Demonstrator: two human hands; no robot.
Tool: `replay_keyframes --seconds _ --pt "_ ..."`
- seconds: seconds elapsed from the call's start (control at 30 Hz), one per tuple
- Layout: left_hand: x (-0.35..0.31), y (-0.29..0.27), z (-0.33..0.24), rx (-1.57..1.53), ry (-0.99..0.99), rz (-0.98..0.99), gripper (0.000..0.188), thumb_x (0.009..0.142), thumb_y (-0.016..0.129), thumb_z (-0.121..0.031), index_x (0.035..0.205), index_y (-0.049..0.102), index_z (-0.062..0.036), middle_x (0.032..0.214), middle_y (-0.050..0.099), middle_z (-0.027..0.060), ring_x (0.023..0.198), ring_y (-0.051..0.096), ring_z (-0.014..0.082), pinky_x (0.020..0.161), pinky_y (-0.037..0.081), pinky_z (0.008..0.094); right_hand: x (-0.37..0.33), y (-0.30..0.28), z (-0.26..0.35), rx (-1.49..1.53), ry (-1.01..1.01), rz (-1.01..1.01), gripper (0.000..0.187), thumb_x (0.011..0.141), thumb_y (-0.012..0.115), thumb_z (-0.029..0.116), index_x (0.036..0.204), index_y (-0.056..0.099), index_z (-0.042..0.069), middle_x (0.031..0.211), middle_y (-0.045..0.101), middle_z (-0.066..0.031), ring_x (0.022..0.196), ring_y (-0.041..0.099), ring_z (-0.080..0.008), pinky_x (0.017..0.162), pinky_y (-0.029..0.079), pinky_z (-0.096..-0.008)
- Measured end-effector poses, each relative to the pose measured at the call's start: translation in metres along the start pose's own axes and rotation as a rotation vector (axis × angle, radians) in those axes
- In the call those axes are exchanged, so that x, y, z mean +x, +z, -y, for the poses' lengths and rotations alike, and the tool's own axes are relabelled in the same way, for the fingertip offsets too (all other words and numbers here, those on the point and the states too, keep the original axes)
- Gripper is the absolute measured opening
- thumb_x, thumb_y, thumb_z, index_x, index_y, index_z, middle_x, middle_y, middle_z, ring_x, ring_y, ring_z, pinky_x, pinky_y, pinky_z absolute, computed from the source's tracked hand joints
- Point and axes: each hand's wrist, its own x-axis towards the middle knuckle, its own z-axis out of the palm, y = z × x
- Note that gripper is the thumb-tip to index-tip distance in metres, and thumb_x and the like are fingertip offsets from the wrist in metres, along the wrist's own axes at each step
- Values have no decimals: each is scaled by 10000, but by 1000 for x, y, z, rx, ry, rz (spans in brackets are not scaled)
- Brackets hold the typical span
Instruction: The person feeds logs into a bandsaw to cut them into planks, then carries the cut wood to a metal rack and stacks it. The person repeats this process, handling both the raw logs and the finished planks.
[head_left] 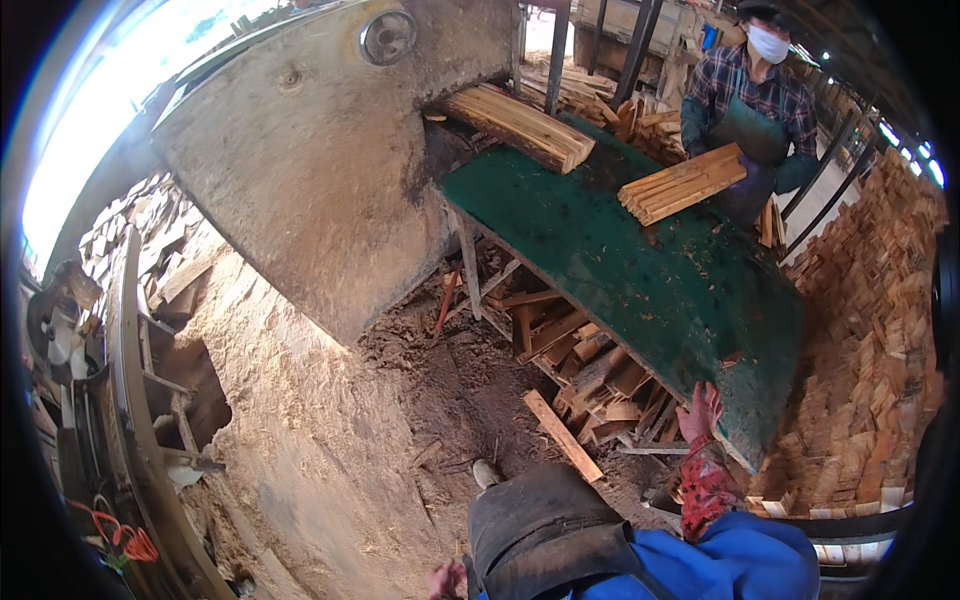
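Note:
My right hand [700, 410], in a reddish patterned sleeve cuff, rests at the near edge of the green tabletop [640, 270], its fingers stretched out and holding nothing. Low in the picture, beside my dark apron [540, 520], only part of my left hand [447, 580] shows; its fingers are not clear. Farther off on the green top lies a bundle of wooden slats [685, 185], with a co-worker's gloved hands at its far end. A second bundle of wood [520, 125] sits at the table's far left, beside the big upright panel.
A large dusty panel [330, 150] with a round fitting stands left of the table. Wood offcuts [600, 385] are heaped below the tabletop, and a loose board [563, 436] lies nearby. Stacked wood pieces [860, 370] line the right. A masked co-worker [750, 110] stands behind the table.

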Motion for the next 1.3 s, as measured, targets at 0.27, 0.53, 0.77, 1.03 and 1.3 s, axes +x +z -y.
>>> replay_keyframes --seconds 0.27,0.53,0.77,1.03,1.3 --pt "8 169 -238 245 336 119 287 890 674 -164 944 578 101 832 677 169 700 697 267 581 583 329 20 9 13 126 98 4 569 745 711 255 1226 567 -11 1321 446 -208 1263 379 -379 1036 340 -504" --pt "40 263 -294 317 330 240 321 906 650 -201 1024 587 90 910 685 188 790 705 284 676 597 373 142 -31 220 540 -206 -93 435 778 695 177 1157 600 -13 1210 566 -197 1124 536 -383 963 441 -430" --pt "34 305 -320 286 205 60 290 908 645 -159 984 594 117 860 684 191 696 699 283 621 600 364 331 -53 394 581 -482 -147 483 788 711 210 1207 582 8 1228 552 -183 1144 528 -376 959 451 -431" --pt "22 401 -409 317 422 135 307 915 648 -197 1006 598 92 902 684 174 733 686 241 689 573 341 447 -4 480 191 -489 -51 675 743 732 282 1354 495 120 1265 469 -171 1206 425 -395 990 362 -510" --pt "8 593 -544 691 596 750 280 917 659 -227 1013 657 36 857 675 60 771 613 123 709 505 270 357 -23 456 653 -470 240 663 680 747 252 1301 574 97 1213 485 -166 1124 496 -357 975 423 -411"
